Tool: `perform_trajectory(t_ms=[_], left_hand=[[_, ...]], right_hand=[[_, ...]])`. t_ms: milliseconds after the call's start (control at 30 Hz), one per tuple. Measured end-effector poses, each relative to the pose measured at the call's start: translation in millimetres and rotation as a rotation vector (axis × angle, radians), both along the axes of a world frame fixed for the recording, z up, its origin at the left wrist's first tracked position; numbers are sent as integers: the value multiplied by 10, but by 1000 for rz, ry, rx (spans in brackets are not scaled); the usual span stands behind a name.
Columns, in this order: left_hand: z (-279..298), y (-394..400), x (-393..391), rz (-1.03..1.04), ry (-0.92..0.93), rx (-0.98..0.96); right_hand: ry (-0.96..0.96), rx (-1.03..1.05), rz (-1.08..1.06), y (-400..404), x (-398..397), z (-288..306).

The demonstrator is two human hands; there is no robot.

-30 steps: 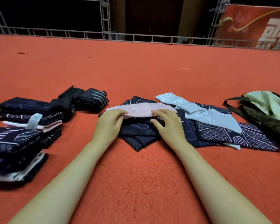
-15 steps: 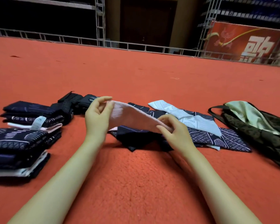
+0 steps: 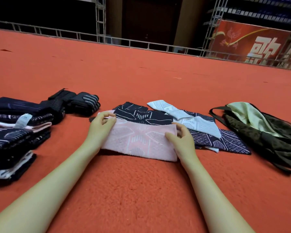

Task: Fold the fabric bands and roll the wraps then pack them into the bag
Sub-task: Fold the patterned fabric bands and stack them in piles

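A pink fabric band [image 3: 139,142] with a white pattern is stretched flat between my two hands, just above the red carpet. My left hand [image 3: 101,126] pinches its left end and my right hand [image 3: 181,140] pinches its right end. Behind it lies a loose heap of dark navy patterned bands [image 3: 141,114] and light blue-white bands [image 3: 198,123]. On the left stands a stack of folded bands [image 3: 12,138]. Rolled black wraps [image 3: 74,102] lie behind that stack. The dark olive bag [image 3: 267,137] lies open on the right, showing a pale lining.
Red carpet [image 3: 141,190] covers the floor all around. A metal truss rail [image 3: 141,44] runs along its far edge, with a red banner [image 3: 252,42] behind it at the right.
My hands lifted the pink band off the heap, drew it toward me and spread it out flat between them. The view tilted slightly upward.
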State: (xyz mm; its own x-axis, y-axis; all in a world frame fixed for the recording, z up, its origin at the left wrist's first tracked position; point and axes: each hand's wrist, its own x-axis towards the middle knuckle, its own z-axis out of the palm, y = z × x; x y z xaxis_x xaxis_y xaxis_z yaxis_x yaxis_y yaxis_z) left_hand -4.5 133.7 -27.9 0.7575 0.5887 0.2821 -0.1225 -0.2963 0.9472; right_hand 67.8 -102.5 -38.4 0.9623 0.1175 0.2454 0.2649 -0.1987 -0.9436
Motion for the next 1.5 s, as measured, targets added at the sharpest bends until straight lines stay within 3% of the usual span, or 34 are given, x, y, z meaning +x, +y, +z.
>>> perform_trajectory(t_ms=[200,400,633,733,867,1000,1067,1200,1233,1500], left_hand=[[-77,61,24,-29,153,151],[-93,-21,53,-15,102,184],[-182,40,66,26,157,614],[-153,27,49,91,42,747],[-126,-159,33,-107,-27,736],[-347,-372,54,-284,148,968],[-349,-374,73,-287,121,899],[-162,-403,49,-293,24,230],[-135,-426,39,-285,35,155],[-157,-436,-22,-218,150,624]], right_hand=[[-80,-348,55,3,-10,-39],[-102,-176,-86,-15,7,-45],[-106,-147,-147,-36,39,-51],[-114,-126,-159,-31,18,-42],[-160,-40,-109,40,-86,28],[-144,72,120,158,-173,100],[-158,-4,264,187,-186,48],[-361,-452,282,197,-139,-150],[-376,-476,287,204,-134,-171],[-316,-336,261,227,-161,-159]])
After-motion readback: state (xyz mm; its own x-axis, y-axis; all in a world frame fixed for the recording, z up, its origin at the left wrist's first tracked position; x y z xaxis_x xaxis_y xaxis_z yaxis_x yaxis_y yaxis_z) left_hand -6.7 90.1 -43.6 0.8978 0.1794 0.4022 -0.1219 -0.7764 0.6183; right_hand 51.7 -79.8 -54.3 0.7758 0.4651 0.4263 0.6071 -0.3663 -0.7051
